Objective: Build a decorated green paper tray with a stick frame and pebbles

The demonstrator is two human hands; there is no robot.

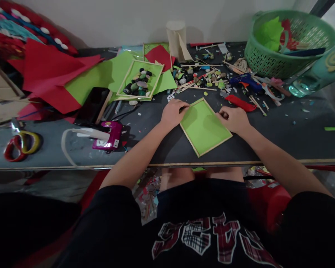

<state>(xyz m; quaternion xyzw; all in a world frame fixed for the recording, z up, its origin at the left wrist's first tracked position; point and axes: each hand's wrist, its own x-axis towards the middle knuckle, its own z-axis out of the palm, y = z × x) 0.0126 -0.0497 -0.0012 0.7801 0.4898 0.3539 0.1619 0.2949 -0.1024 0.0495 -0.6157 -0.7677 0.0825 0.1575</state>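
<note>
Black printed shirt (128,223) nearest; left hand (173,113) at 9, right hand (235,119) at 3 o'clock of green stick-framed paper panel (205,126), long axis 11-to-5; your fingers (182,108) curled on rims, grip unclear.

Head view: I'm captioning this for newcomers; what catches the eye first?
The bright green paper panel framed in thin wooden sticks stands out at the middle of the dark table, with the left hand and right hand touching its two sides. Behind it to the left, a second stick-framed green panel holds pebbles; a green plastic basket stands at the far right.
</note>
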